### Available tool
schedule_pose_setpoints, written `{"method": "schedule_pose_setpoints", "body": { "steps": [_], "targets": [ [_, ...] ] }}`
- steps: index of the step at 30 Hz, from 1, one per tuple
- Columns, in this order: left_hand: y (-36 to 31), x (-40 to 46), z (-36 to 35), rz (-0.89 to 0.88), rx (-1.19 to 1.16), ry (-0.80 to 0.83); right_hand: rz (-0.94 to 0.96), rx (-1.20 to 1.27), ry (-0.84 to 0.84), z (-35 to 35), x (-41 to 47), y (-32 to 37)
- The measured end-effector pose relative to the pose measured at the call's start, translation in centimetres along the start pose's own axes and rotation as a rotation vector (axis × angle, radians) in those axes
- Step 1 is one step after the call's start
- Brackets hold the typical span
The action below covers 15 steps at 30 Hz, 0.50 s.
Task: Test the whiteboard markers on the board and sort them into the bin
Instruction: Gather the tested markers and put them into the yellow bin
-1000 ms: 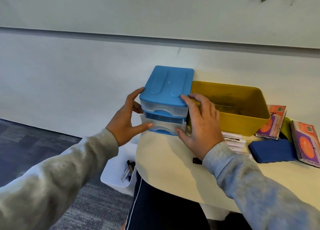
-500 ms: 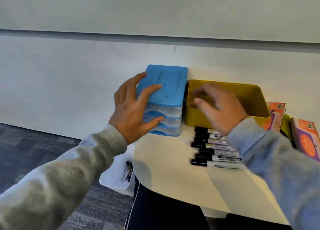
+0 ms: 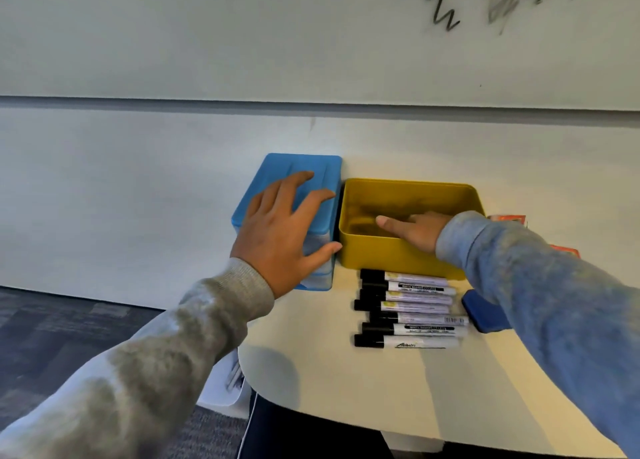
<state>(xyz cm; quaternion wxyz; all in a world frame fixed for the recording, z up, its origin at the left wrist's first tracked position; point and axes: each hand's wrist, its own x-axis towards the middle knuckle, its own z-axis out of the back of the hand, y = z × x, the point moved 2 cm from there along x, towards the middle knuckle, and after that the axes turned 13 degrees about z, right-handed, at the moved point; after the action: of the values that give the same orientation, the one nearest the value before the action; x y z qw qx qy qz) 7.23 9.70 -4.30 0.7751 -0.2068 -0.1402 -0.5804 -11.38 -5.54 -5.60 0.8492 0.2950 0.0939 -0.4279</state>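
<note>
Seven black-capped white whiteboard markers [image 3: 408, 308], uncovered now that my right hand [image 3: 417, 231] has lifted, lie untested on the near cream table [image 3: 346, 382]. Farther back, my left hand [image 3: 280, 237] has moved onto the blue plastic drawer box [image 3: 301, 178], fingers spread, and my right, flat and holding nothing, now reaches into the empty yellow bin [image 3: 391, 254]; testing can start.

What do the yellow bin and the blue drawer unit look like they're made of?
Yellow bin: looks like opaque moulded plastic with a smooth, slightly glossy finish, rounded corners and a thin rim; painted metal can't be ruled out. Blue drawer unit: plastic, with an opaque matte blue top carrying moulded ridges, and translucent clear drawer fronts below.
</note>
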Motion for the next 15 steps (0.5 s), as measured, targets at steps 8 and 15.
{"method": "schedule_pose_setpoints", "body": {
  "steps": [8,15],
  "targets": [
    [-0.1,0.1,0.0,-0.002,0.044,0.018,0.097,-0.197,-0.069,0.2,-0.6,0.2],
    [-0.2,0.2,0.3,-0.005,0.052,0.045,0.285,-0.354,-0.267,0.3,-1.6,-0.2]
  ]
}}
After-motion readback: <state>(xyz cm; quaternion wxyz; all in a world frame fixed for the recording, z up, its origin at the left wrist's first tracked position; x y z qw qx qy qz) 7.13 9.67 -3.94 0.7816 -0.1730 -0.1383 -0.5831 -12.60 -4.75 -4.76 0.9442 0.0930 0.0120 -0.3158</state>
